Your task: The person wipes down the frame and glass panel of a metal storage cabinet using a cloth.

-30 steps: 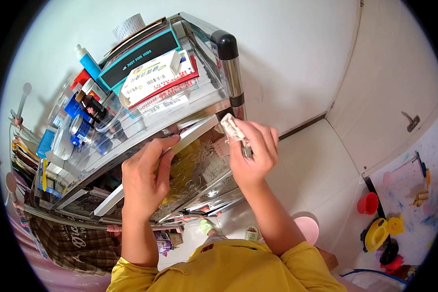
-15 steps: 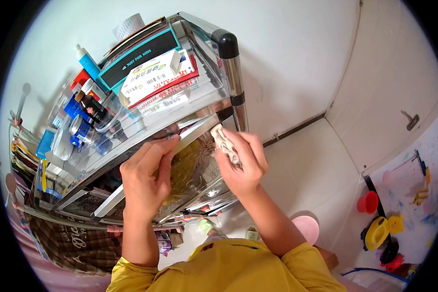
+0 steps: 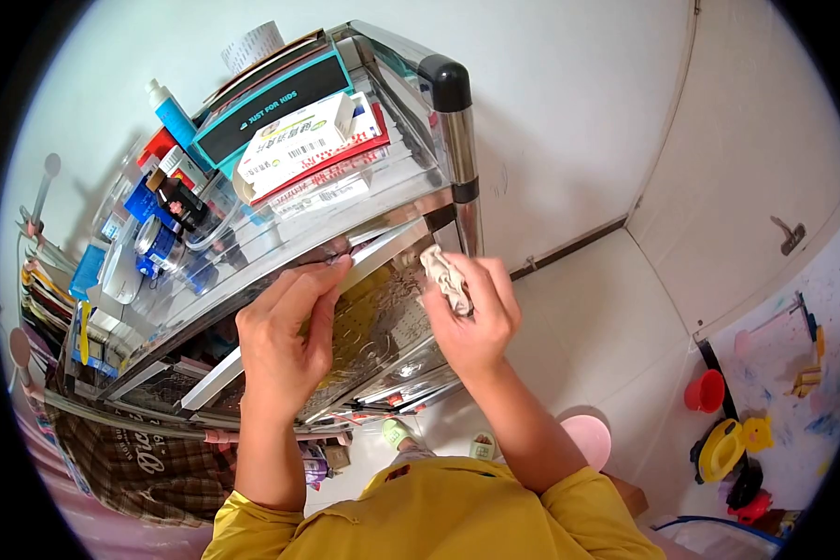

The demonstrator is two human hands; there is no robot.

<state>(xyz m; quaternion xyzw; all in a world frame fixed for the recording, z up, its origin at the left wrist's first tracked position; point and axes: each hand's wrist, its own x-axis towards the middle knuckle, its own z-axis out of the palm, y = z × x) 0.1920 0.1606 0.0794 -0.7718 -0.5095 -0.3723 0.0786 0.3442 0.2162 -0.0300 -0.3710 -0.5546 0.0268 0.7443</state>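
My right hand (image 3: 481, 313) is closed around a crumpled whitish cloth (image 3: 446, 280), just off the right end of a cabinet door. The cabinet door (image 3: 373, 303) has a patterned, see-through panel and a silver top rail (image 3: 387, 245). At that rail my left hand (image 3: 289, 322) is closed, fingertips and thumb on its upper edge. A dark gap shows behind the door, under the cabinet's clear top (image 3: 280, 238). What lies inside is mostly hidden.
Medicine boxes (image 3: 299, 140), a teal-and-black box (image 3: 280, 101), a blue spray bottle (image 3: 173, 117) and jars crowd the cabinet top. Its chrome corner post (image 3: 459, 149) stands at the right. On the floor are a pink round stool or basin (image 3: 586, 442), a red bucket (image 3: 705, 391) and toys.
My right hand with the cloth has moved slightly right, away from the door's rail. The left hand stays at the rail; the view has shifted a little.
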